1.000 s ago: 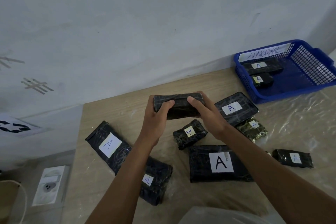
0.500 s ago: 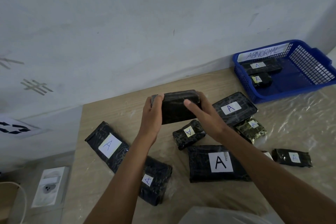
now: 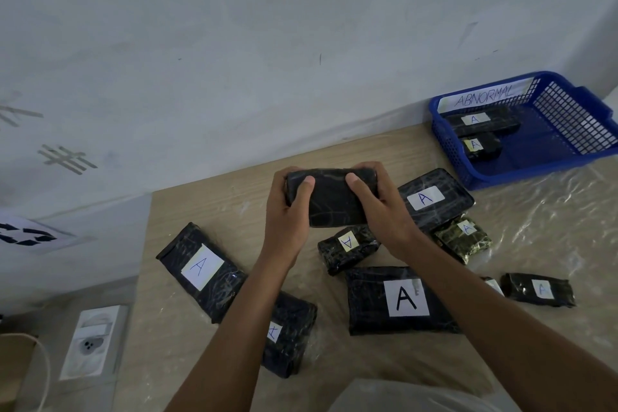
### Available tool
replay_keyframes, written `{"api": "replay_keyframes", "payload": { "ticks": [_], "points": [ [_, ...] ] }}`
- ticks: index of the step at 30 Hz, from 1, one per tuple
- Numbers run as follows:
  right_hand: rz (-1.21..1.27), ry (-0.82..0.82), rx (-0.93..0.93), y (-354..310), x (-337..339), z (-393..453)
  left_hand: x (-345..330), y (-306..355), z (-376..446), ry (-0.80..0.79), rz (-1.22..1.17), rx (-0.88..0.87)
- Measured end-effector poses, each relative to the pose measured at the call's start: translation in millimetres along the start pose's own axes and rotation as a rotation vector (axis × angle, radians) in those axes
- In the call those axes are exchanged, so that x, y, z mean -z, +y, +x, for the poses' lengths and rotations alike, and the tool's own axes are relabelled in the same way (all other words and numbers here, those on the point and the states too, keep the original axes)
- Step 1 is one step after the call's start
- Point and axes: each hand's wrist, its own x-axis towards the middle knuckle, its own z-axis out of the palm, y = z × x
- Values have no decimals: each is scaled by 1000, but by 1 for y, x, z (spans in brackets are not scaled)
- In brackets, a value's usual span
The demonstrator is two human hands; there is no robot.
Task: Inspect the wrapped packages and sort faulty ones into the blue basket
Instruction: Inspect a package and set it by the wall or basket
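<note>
While both thumbs press its dark face, the held package sits above the table, gripped at one end by the left hand and at the other by the right hand. Labelled packages lie beneath the wrists; the blue basket stands well beyond the right hand.

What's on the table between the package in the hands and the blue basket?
In the head view, one black package with an A label lies between the held package and the blue basket; otherwise bare table.

Both hands raised together — left grip and right grip curled.
</note>
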Motion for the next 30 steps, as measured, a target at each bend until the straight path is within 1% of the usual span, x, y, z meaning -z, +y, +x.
{"api": "replay_keyframes", "payload": {
  "ticks": [2,4,7,8,10,12,16,18,21,23,26,30],
  "points": [
    [76,-66,-38,-2,2,-2,-2,0,2,36,-25,31],
    [47,-94,-34,-2,3,-3,0,1,3,34,-73,89],
    [19,-35,-29,0,3,-3,8,2,4,-77,-123,144],
    [34,-15,-41,0,2,-3,11,2,3,-123,-132,146],
    [69,11,-70,0,1,-2,16,0,3,-162,-107,139],
    [74,-1,-79,-1,1,-2,17,0,4,-138,-105,154],
    [145,-136,-88,-2,5,-1,14,3,6,-85,-193,246],
    [119,-164,-84,-4,5,-3,14,4,5,-85,-205,266],
    [118,-149,-87,-7,3,-5,17,3,3,-172,-244,265],
    [139,-133,-100,-5,2,-5,19,3,3,-218,-226,261],
    [80,-129,-65,1,5,-5,19,7,5,-191,-224,306],
    [-72,-165,71,0,5,-10,17,18,5,-205,-255,440]
  ]
}}
